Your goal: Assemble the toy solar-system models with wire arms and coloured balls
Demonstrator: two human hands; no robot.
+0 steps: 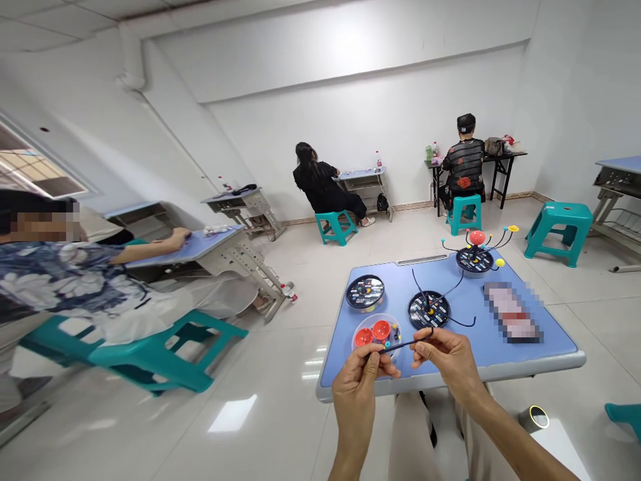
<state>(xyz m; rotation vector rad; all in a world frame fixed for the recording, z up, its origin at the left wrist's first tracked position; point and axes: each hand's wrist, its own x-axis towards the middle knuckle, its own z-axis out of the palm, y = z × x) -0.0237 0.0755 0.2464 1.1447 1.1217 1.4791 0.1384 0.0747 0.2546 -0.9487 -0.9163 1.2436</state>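
While up off the blue desk (501,361), thin black rod (398,347) pinched narrowly between left grip (354,401) and right grip (447,361) near either end, level and close for a good view; clear round dish (375,316) of red cups (380,331) just behind, within reach.

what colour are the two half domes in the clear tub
Red; the left half dome and right half dome show best in the head view.
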